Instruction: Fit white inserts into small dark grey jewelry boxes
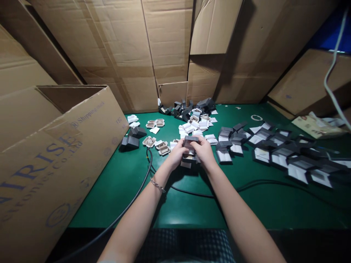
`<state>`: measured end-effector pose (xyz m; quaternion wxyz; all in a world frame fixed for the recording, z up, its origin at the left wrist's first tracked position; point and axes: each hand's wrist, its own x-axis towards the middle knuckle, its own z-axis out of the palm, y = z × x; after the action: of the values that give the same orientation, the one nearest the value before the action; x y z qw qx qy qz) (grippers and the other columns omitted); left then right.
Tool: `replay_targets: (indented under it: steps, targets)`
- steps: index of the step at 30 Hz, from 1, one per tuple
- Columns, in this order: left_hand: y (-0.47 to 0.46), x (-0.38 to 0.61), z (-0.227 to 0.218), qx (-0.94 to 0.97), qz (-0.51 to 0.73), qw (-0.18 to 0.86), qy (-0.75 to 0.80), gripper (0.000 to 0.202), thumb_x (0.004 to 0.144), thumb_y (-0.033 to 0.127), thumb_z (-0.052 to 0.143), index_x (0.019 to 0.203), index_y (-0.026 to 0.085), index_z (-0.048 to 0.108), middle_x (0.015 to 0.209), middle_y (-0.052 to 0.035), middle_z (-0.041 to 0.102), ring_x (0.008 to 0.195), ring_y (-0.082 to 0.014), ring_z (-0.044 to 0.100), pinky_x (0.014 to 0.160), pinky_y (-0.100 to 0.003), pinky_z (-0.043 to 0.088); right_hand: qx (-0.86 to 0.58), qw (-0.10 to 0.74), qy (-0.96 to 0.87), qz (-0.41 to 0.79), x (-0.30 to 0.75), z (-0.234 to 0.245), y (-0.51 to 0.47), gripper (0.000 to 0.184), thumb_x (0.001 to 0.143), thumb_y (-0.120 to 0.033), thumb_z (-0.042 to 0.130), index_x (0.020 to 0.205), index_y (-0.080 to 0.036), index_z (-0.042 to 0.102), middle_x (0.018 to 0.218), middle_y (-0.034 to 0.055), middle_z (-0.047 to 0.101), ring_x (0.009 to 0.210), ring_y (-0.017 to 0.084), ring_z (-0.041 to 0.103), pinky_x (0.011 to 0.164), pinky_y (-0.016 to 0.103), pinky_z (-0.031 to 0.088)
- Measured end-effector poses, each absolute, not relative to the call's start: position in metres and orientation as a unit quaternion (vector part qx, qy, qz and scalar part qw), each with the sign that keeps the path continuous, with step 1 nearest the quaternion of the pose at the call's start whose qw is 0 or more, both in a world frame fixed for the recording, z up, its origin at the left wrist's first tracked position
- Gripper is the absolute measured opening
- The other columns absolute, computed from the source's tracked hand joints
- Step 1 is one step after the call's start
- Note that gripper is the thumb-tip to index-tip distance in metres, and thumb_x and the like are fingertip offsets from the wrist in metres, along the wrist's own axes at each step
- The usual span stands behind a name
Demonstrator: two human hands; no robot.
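Observation:
Both my hands meet over the middle of the green table [131, 182]. My left hand [177, 153] and my right hand [203, 150] are closed together around a small dark grey hinged box [189, 144] with a white lining, held open just above the table. A thin bracelet [157, 185] circles my left wrist. Right of my hands lie several open grey boxes [276, 151] with white inserts. Beyond my hands sits a heap of white and beige inserts [196, 124] and more grey boxes [186, 106].
A large printed cardboard carton [55, 153] stands open at the left. Flattened cardboard sheets [167, 44] wall the back and right. A black cable [149, 168] runs across the table under my arms. Two closed grey boxes [133, 138] lie at the left.

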<state>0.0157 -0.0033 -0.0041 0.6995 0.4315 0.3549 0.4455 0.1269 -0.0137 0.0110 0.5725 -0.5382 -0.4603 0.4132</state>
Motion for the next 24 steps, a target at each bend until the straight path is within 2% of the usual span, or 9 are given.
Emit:
replay_targets:
  steps: [3, 7, 9, 12, 15, 17, 20, 24]
  targets:
    - [-0.004, 0.016, -0.004, 0.437, 0.429, 0.705, 0.357, 0.044, 0.052, 0.004, 0.051, 0.092, 0.018, 0.059, 0.065, 0.004, 0.051, 0.054, -0.0085, 0.042, 0.05, -0.021, 0.031, -0.552, 0.579, -0.463, 0.381, 0.128, 0.014, -0.016, 0.022, 0.057, -0.029, 0.052, 0.073, -0.018, 0.063, 0.075, 0.0024, 0.067, 0.074, 0.02, 0.06, 0.073, 0.034, 0.049]
    - [-0.008, 0.017, 0.001, 0.428, 0.433, 0.708, 0.358, 0.045, 0.051, 0.003, 0.051, 0.093, 0.017, 0.061, 0.069, 0.0027, 0.055, 0.06, -0.0098, 0.047, 0.057, -0.021, 0.037, -0.554, 0.585, -0.476, 0.353, 0.127, 0.013, -0.017, 0.021, 0.058, -0.029, 0.051, 0.071, -0.018, 0.063, 0.076, 0.0027, 0.066, 0.074, 0.019, 0.06, 0.071, 0.033, 0.049]
    - [-0.008, 0.017, 0.004, 0.414, 0.437, 0.713, 0.359, 0.047, 0.05, 0.003, 0.051, 0.095, 0.017, 0.061, 0.071, 0.0019, 0.058, 0.063, -0.0107, 0.05, 0.059, -0.022, 0.039, -0.548, 0.58, -0.478, 0.368, 0.127, 0.011, -0.016, 0.025, 0.059, -0.031, 0.053, 0.076, -0.017, 0.064, 0.08, 0.0034, 0.068, 0.076, 0.02, 0.061, 0.073, 0.033, 0.049]
    - [-0.007, 0.017, 0.004, 0.383, 0.462, 0.715, 0.36, 0.049, 0.05, 0.003, 0.05, 0.096, 0.016, 0.061, 0.077, 0.0004, 0.062, 0.067, -0.0121, 0.054, 0.06, -0.022, 0.04, -0.524, 0.577, -0.486, 0.395, 0.127, 0.007, -0.012, 0.035, 0.061, -0.037, 0.058, 0.088, -0.016, 0.067, 0.096, 0.0064, 0.068, 0.088, 0.021, 0.061, 0.082, 0.035, 0.048]
    - [-0.003, 0.016, 0.003, 0.343, 0.51, 0.699, 0.366, 0.046, 0.052, 0.003, 0.051, 0.096, 0.016, 0.06, 0.081, -0.0003, 0.065, 0.071, -0.0134, 0.057, 0.064, -0.023, 0.043, -0.511, 0.593, -0.469, 0.409, 0.129, 0.002, -0.008, 0.046, 0.062, -0.042, 0.059, 0.1, -0.016, 0.066, 0.113, 0.0093, 0.064, 0.102, 0.023, 0.058, 0.088, 0.036, 0.046]
    - [0.0, 0.014, 0.002, 0.31, 0.536, 0.69, 0.375, 0.044, 0.054, 0.003, 0.051, 0.095, 0.016, 0.058, 0.08, -0.0005, 0.065, 0.07, -0.0141, 0.059, 0.065, -0.024, 0.045, -0.517, 0.607, -0.443, 0.409, 0.131, 0.001, -0.006, 0.049, 0.063, -0.043, 0.058, 0.104, -0.017, 0.064, 0.117, 0.0098, 0.062, 0.106, 0.024, 0.057, 0.088, 0.037, 0.046]
    - [0.004, 0.01, 0.003, 0.258, 0.57, 0.682, 0.378, 0.034, 0.06, 0.008, 0.056, 0.093, 0.017, 0.054, 0.078, -0.0004, 0.064, 0.068, -0.0141, 0.061, 0.064, -0.026, 0.049, -0.544, 0.625, -0.4, 0.392, 0.136, -0.001, -0.004, 0.047, 0.065, -0.045, 0.057, 0.103, -0.017, 0.064, 0.112, 0.0097, 0.064, 0.101, 0.024, 0.059, 0.084, 0.037, 0.047]
    - [0.009, 0.006, 0.002, 0.213, 0.604, 0.677, 0.364, 0.022, 0.071, 0.023, 0.061, 0.089, 0.019, 0.05, 0.073, 0.0016, 0.062, 0.063, -0.0124, 0.062, 0.063, -0.026, 0.051, -0.583, 0.617, -0.371, 0.376, 0.146, -0.004, -0.002, 0.042, 0.068, -0.041, 0.052, 0.1, -0.016, 0.063, 0.097, 0.0077, 0.067, 0.084, 0.02, 0.061, 0.075, 0.034, 0.048]
